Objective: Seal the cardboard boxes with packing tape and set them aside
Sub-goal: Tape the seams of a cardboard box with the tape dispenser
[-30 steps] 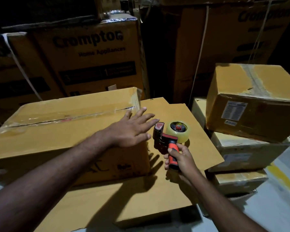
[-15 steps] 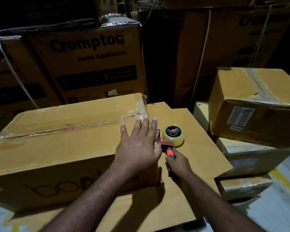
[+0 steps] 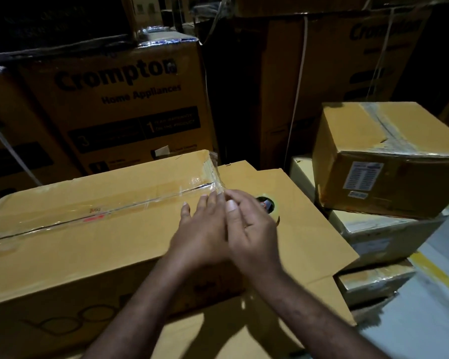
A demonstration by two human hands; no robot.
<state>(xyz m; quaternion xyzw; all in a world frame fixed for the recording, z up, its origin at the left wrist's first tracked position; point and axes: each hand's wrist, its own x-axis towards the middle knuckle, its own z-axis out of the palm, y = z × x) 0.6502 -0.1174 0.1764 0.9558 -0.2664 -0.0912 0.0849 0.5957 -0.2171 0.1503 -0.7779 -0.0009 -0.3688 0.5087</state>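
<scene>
A long cardboard box (image 3: 70,255) lies in front of me with a strip of clear tape (image 3: 119,208) along its top seam. My left hand (image 3: 202,237) lies with straight fingers on the box's right end, fingertips near the tape's end. My right hand (image 3: 252,229) is beside it, fingers straight, at the box's right edge over the tape end. The tape dispenser (image 3: 268,207) sits on the flat cardboard sheet (image 3: 309,237) behind my right hand, mostly hidden, and neither hand holds it.
Large printed cartons (image 3: 119,99) stand stacked behind the box. At the right a sealed box (image 3: 384,161) sits on a stack of smaller boxes (image 3: 373,237). Pale floor with a yellow line (image 3: 430,270) shows at the far right.
My right hand has let go of the tape dispenser and moved up to the box's right edge beside my left hand. The dispenser now rests on the cardboard sheet.
</scene>
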